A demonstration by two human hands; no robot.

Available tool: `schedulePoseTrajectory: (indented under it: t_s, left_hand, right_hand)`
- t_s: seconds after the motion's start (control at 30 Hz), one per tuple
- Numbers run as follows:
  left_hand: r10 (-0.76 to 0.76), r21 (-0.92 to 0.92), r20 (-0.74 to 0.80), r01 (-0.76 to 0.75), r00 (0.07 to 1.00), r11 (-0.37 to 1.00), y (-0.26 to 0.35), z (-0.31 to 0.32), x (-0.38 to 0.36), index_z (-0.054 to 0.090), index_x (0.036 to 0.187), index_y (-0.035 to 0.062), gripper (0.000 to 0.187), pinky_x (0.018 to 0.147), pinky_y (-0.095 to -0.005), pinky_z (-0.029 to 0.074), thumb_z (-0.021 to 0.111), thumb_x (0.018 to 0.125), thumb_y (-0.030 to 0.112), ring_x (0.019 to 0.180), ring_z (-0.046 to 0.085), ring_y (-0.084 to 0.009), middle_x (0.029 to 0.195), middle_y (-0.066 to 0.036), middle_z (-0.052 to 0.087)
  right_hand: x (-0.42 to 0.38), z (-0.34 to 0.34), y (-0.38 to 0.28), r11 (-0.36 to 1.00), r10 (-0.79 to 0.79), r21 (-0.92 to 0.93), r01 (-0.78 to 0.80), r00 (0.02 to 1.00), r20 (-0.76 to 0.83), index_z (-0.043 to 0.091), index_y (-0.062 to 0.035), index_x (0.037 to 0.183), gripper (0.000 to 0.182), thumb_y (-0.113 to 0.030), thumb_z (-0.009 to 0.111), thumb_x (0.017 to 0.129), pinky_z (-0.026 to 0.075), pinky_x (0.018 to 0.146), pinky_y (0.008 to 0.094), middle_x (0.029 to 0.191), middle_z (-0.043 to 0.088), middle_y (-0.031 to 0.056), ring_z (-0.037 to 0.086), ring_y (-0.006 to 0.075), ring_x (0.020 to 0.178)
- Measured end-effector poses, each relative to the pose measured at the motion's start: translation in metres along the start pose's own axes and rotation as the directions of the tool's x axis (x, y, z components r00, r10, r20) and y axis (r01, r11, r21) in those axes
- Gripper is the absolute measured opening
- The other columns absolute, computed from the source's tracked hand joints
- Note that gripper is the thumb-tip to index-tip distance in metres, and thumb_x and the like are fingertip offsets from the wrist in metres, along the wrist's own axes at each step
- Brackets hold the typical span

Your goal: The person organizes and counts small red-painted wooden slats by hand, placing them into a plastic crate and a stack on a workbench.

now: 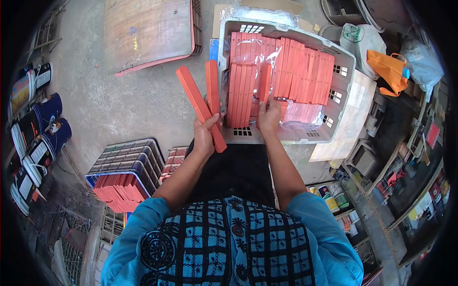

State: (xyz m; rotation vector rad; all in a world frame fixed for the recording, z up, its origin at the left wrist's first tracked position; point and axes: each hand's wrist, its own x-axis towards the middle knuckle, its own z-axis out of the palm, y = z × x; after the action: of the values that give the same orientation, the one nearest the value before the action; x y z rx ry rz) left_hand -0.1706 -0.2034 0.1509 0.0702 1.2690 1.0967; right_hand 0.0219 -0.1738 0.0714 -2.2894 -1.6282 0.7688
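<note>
Two orange bars (202, 102), long and flat, fan upward and outward from the left hand (204, 138), whose grip is clamped around their lower ends just left of the grey crate (347, 64). The right hand (268, 117) reaches over the crate's near wall, its fingers closed on the bottom of one upright bar (264, 83) standing among the packed rows.

Inside the crate, orange bars (296, 69) of the same kind stand on edge in tight rows, filling most of the space; a sheet of clear plastic wrap (305, 114) lies loose over part of them and bunches at the near right corner. By the look of it the crate is nearly full, with only a narrow band along the near wall not yet stacked, so the handling of bars appears well advanced; whether bars go in or come out cannot be told.

On the concrete floor (124, 105) to the lower left, a blue basket (126, 164) holds a further batch of orange pieces (119, 195). Tins (43, 138) line the far left edge.
</note>
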Motion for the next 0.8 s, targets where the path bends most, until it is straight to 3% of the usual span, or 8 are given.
schedulePoseTrajectory:
  t_s: [0.07, 0.17, 0.27, 0.37, 0.47, 0.57, 0.67, 0.8]
  left_hand:
    - [-0.004, 0.007, -0.001, 0.004, 1.000, 1.000, 0.001, -0.001, -0.001, 0.031, 0.135, 0.0023, 0.059, 0.072, -0.0251, 0.045, 0.052, 0.080, 0.008, 0.091, 0.055, -0.0150, 0.115, -0.010, 0.053]
    - [-0.021, 0.014, -0.008, 0.021, 1.000, 1.000, 0.001, 0.000, -0.003, 0.031, 0.135, 0.0022, 0.060, 0.073, -0.0253, 0.045, 0.052, 0.079, 0.008, 0.092, 0.055, -0.0153, 0.115, -0.009, 0.053]
    - [-0.033, -0.010, -0.008, 0.033, 0.999, 0.999, 0.000, 0.000, -0.003, 0.033, 0.132, 0.0019, 0.056, 0.073, -0.0254, 0.045, 0.052, 0.080, 0.006, 0.093, 0.055, -0.0154, 0.113, -0.009, 0.054]
    - [-0.041, -0.038, 0.005, 0.042, 0.999, 0.998, 0.002, 0.003, -0.004, 0.037, 0.128, 0.0008, 0.048, 0.072, -0.0253, 0.045, 0.050, 0.081, 0.001, 0.093, 0.057, -0.0154, 0.109, -0.009, 0.056]
    - [-0.044, -0.039, 0.034, 0.045, 0.998, 0.998, 0.000, 0.002, -0.003, 0.036, 0.129, 0.0007, 0.050, 0.072, -0.0250, 0.045, 0.049, 0.081, 0.001, 0.094, 0.057, -0.0153, 0.109, -0.009, 0.056]
    - [-0.055, -0.020, 0.051, 0.056, 0.997, 0.998, 0.001, 0.003, -0.002, 0.035, 0.131, 0.0010, 0.053, 0.073, -0.0248, 0.045, 0.050, 0.080, 0.002, 0.094, 0.056, -0.0154, 0.111, -0.009, 0.055]
    - [-0.057, 0.022, 0.067, 0.055, 0.996, 0.998, 0.001, 0.001, 0.000, 0.033, 0.133, 0.0017, 0.056, 0.074, -0.0252, 0.045, 0.051, 0.079, 0.003, 0.094, 0.055, -0.0158, 0.114, -0.009, 0.053]
    - [-0.069, 0.016, 0.066, 0.069, 0.995, 0.998, 0.002, 0.000, -0.001, 0.035, 0.131, 0.0010, 0.053, 0.074, -0.0253, 0.044, 0.051, 0.081, 0.003, 0.095, 0.056, -0.0155, 0.115, -0.009, 0.054]
  right_hand:
    - [0.002, 0.011, -0.004, 0.991, -0.115, -0.072, 0.113, 0.993, -0.028, 0.056, 0.0030, 0.107, 0.030, -0.007, 0.058, 0.079, 0.045, 0.076, 0.0432, 0.094, 0.055, 0.0195, 0.055, 0.0349, 0.088]
    - [-0.001, 0.018, -0.019, 0.997, -0.070, -0.024, 0.072, 0.995, 0.070, 0.054, 0.0033, 0.111, 0.033, -0.006, 0.055, 0.079, 0.044, 0.080, 0.0442, 0.101, 0.054, 0.0210, 0.053, 0.0369, 0.095]
    - [-0.004, 0.034, 0.002, 0.980, -0.198, -0.007, 0.198, 0.980, -0.002, 0.050, 0.0021, 0.117, 0.037, -0.003, 0.051, 0.080, 0.044, 0.081, 0.0435, 0.103, 0.054, 0.0217, 0.054, 0.0370, 0.095]
    - [0.000, 0.032, 0.020, 0.987, -0.056, 0.159, 0.027, 0.981, 0.183, 0.047, -0.0003, 0.122, 0.041, 0.000, 0.048, 0.081, 0.043, 0.083, 0.0430, 0.105, 0.053, 0.0228, 0.053, 0.0371, 0.097]
    - [0.022, 0.011, 0.010, 0.979, -0.083, 0.200, 0.042, 0.976, 0.202, 0.042, -0.0029, 0.128, 0.047, 0.000, 0.047, 0.081, 0.043, 0.086, 0.0427, 0.108, 0.052, 0.0233, 0.052, 0.0375, 0.100]
    - [0.055, 0.004, -0.016, 0.961, -0.196, 0.218, 0.168, 0.974, 0.116, 0.034, -0.0080, 0.133, 0.057, 0.001, 0.047, 0.078, 0.042, 0.087, 0.0431, 0.110, 0.051, 0.0228, 0.051, 0.0375, 0.102]
    - [0.087, 0.012, -0.026, 0.973, -0.207, -0.041, 0.227, 0.940, 0.272, 0.029, -0.0130, 0.136, 0.066, 0.003, 0.047, 0.074, 0.042, 0.088, 0.0432, 0.112, 0.050, 0.0220, 0.051, 0.0367, 0.103]
    - [0.099, 0.014, -0.034, 0.984, -0.105, -0.096, 0.153, 0.916, 0.387, 0.027, -0.0168, 0.138, 0.074, 0.002, 0.051, 0.071, 0.039, 0.095, 0.0404, 0.124, 0.043, 0.0213, 0.046, 0.0357, 0.113]
